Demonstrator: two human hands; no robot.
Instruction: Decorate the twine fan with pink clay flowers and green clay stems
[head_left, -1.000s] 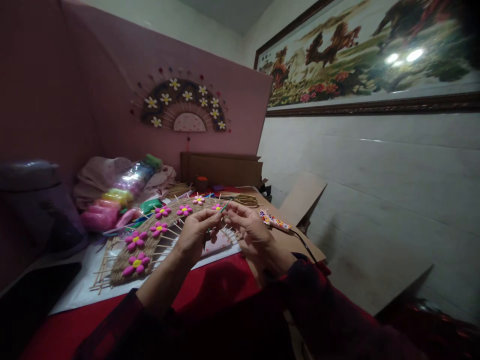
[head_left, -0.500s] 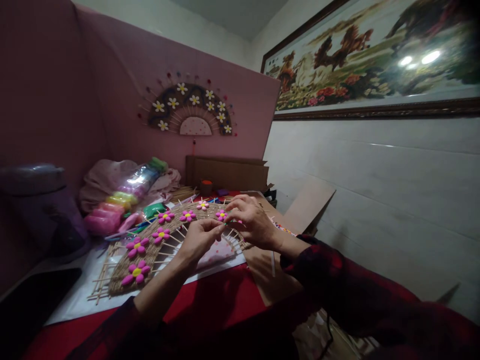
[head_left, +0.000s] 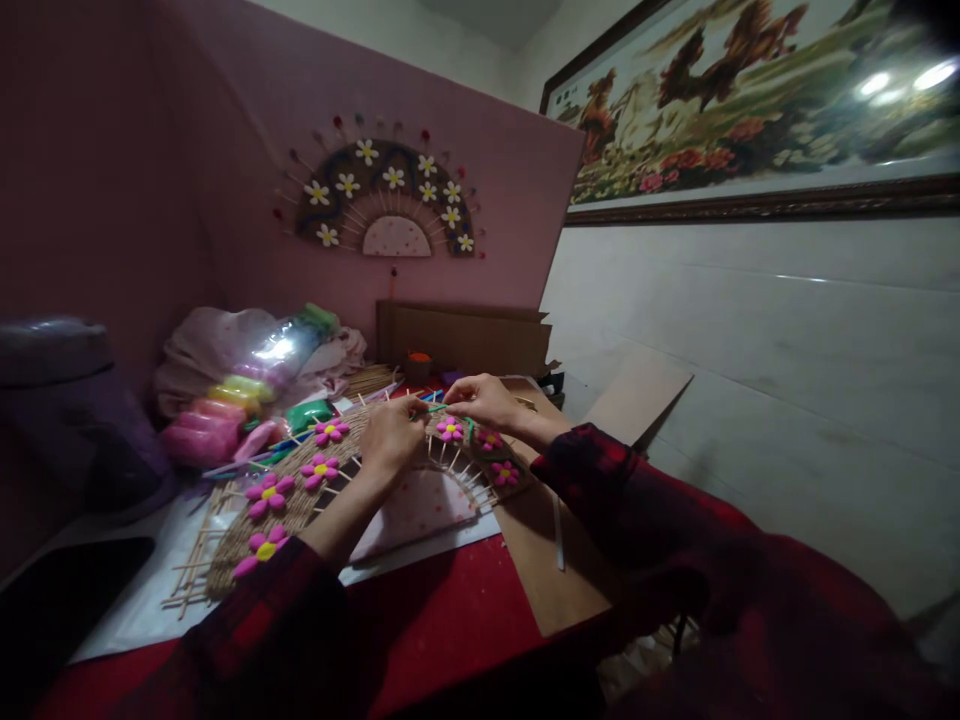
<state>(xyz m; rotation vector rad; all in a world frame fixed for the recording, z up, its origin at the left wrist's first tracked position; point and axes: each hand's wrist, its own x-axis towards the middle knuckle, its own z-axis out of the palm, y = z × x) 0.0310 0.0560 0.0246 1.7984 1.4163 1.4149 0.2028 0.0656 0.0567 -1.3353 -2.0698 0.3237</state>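
Observation:
A woven fan-shaped craft (head_left: 300, 500) of twine and wooden sticks lies flat on white paper, with several pink clay flowers (head_left: 321, 468) stuck on it. My left hand (head_left: 391, 437) hovers over the top of its arc, fingers pinched. My right hand (head_left: 482, 400) is just to the right, also pinched. Between them runs a thin green stick (head_left: 437, 407), held at both ends above the fan's far edge, next to a pink flower (head_left: 450, 429).
A finished dark fan with white flowers (head_left: 386, 200) hangs on the pink board behind. Bags of coloured clay (head_left: 240, 390) and cloth lie at the left. Cardboard pieces (head_left: 465, 340) stand at the back and right. A framed painting (head_left: 750, 110) hangs on the white wall.
Both hands have moved away from me, from above the fan's centre to its far top edge. The view has shifted, and more pink flowers show on the fan's right side.

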